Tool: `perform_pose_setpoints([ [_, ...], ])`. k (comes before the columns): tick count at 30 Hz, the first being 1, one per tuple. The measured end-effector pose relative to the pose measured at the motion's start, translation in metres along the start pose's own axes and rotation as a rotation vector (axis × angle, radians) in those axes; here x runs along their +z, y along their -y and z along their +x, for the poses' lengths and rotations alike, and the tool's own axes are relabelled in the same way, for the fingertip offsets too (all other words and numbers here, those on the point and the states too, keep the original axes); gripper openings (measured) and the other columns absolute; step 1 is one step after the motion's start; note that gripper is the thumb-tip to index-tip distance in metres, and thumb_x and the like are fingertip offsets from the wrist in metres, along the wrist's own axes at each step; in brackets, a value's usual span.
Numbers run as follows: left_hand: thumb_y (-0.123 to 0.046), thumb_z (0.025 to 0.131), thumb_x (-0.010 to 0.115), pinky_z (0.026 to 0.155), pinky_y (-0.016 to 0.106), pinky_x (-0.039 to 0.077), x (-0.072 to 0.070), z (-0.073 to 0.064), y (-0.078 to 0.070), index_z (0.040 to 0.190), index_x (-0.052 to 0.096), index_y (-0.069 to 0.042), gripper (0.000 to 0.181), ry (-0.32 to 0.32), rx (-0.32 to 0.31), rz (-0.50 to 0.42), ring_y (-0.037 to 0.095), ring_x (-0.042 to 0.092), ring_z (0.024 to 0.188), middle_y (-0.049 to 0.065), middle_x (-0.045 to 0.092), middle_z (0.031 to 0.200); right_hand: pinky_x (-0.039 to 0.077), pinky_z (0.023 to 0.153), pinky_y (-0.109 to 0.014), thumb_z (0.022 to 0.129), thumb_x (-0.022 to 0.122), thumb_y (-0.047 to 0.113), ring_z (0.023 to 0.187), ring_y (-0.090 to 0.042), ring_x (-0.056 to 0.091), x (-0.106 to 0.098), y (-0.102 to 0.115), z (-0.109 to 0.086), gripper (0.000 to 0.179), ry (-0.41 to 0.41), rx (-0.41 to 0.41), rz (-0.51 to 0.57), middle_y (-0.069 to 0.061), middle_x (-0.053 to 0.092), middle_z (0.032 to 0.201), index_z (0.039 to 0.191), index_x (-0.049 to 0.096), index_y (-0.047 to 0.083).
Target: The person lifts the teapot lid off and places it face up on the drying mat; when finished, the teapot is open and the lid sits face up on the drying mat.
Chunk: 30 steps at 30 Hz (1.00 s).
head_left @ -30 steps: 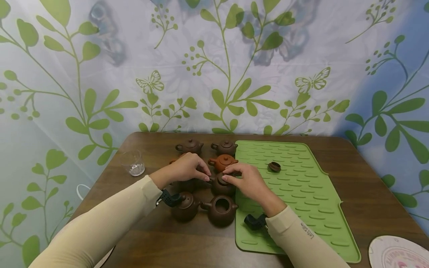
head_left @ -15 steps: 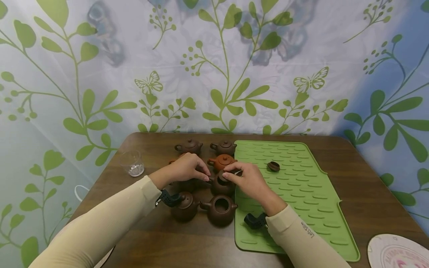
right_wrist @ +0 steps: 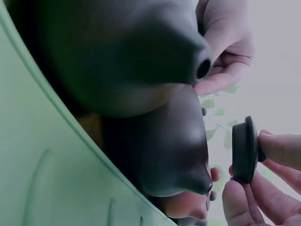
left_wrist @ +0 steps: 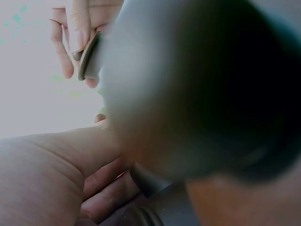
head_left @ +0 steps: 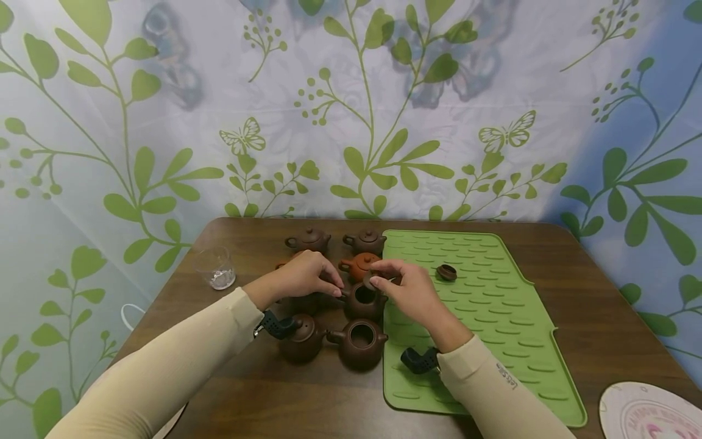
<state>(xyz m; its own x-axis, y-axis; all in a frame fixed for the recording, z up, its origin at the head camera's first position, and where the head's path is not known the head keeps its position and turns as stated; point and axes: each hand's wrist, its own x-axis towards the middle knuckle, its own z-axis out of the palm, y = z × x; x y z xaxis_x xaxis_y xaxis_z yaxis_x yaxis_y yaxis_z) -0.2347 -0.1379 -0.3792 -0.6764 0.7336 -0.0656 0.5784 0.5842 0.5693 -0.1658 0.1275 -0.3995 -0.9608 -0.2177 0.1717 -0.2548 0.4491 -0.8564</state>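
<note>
Dark brown, clay-like finish on ref. pot (head_left: 365, 312), the uncovered teapot from which all pos. are taken.

Head view: L hand (head_left: 309, 273) at ref. pot's handle, thumb & fingertips brought together in a grip on it. R hand (head_left: 408, 292) at ref. pot's upper right, thumb & fingers pinching lid (right_wrist: 242, 153); lid is off, near the mouth. Also obs.: 2nd uncovered pot (head_left: 362, 355) just nearer the person than ref. pot; lidded dark pot (head_left: 301, 346) nearer & left of it; orange pot (head_left: 358, 266) just beyond it; far dark pots (head_left: 337, 241), two of, further beyond. Green mat (head_left: 493, 341) immed. right of ref. pot, w/ small brown pc. (head_left: 446, 272) lying on it. Clear glass (head_left: 218, 271) well left of ref. pot; round printed item (head_left: 649, 411) well right. All on wood-look table (head_left: 230, 396).

L wrist view: large dark blur hides much, incl. most of ref. pot. L hand fingers curled at dark ware; exact contact cannot be verified here. R hand has lid by knob, lid tilted on edge.

R wrist view: clear gap btwn lid & ref. pot. R hand fingers bent, nearly closed on lid, thumb or finger at knob, others at rim. L hand seen on ref. pot's far side, its fingertips partly hidden.
</note>
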Motion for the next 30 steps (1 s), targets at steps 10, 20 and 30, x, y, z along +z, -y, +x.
perform_pose_setpoints([
  [10, -0.022, 0.094, 0.084, 0.079, 0.030, 0.057, 0.000, -0.001, -0.002, 0.100, 0.086, -0.020, 0.007, -0.002, -0.012, 0.011, 0.001, 0.068, 0.086, -0.016, 0.075, 0.095, 0.059, 0.086, -0.043, 0.105, 0.069, 0.011, 0.108, -0.023, 0.070, -0.006, -0.004, -0.001, 0.035, -0.004, -0.020, 0.057, -0.005, 0.070, 0.128, 0.140, 0.070, 0.013],
  [20, -0.022, 0.094, 0.083, 0.080, 0.030, 0.057, 0.000, -0.002, -0.005, 0.101, 0.086, -0.020, 0.008, -0.007, -0.018, 0.032, 0.002, 0.068, 0.088, -0.015, 0.075, 0.097, 0.053, 0.070, -0.040, 0.107, 0.066, 0.011, 0.114, -0.023, 0.068, -0.012, -0.003, -0.002, 0.033, -0.003, 0.027, 0.077, -0.003, 0.066, 0.138, 0.136, 0.075, 0.021],
  [30, -0.021, 0.093, 0.084, 0.079, 0.030, 0.057, 0.001, -0.003, -0.006, 0.100, 0.086, -0.019, 0.007, -0.014, -0.010, 0.024, 0.002, 0.068, 0.087, -0.016, 0.075, 0.095, 0.053, 0.100, -0.052, 0.109, 0.063, 0.020, 0.113, -0.032, 0.070, -0.017, -0.008, -0.003, 0.035, 0.034, 0.091, 0.226, -0.011, 0.061, 0.142, 0.143, 0.067, 0.010],
])
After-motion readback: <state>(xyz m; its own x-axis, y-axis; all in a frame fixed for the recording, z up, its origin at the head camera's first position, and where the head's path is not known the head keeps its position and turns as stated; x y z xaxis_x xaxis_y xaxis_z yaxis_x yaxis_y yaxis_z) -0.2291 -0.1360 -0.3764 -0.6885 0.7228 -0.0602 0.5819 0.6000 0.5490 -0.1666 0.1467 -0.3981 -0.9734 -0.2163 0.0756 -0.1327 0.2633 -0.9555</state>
